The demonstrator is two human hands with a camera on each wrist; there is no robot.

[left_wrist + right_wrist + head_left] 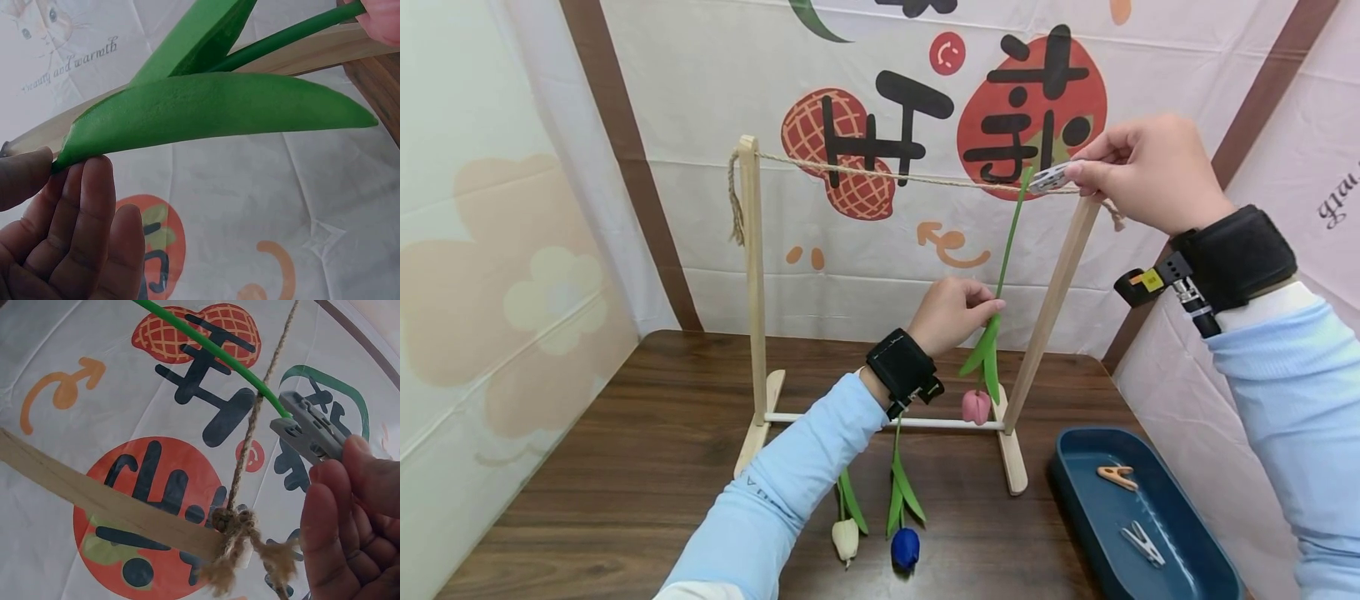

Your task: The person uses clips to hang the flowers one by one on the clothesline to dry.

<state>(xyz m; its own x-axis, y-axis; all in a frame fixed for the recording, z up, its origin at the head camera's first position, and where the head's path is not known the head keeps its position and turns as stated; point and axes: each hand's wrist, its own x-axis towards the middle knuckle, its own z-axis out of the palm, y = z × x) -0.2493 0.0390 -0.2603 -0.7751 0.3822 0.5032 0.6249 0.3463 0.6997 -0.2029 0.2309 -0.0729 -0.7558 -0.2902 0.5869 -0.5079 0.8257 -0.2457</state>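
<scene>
A pink tulip [976, 406] hangs head down from the twine [880, 172] strung across a wooden rack [750, 275]. Its green stem [1009, 242] runs up to a grey clothespin [1049, 177], which my right hand [1138, 171] pinches at the twine. The clothespin [307, 427] sits over the stem end [206, 347] beside the twine [250, 431]. My left hand [953, 314] pinches the stem just above the leaves [985, 354]; the thumb and fingertips [94, 187] hold the base of the leaf [212, 115].
A white tulip [846, 533] and a blue tulip [905, 546] lie on the brown table [647, 467] in front of the rack. A blue tray [1075, 492] at the right holds an orange clip [1117, 477] and a grey clip [1142, 542]. Printed cloth walls close in behind and at the sides.
</scene>
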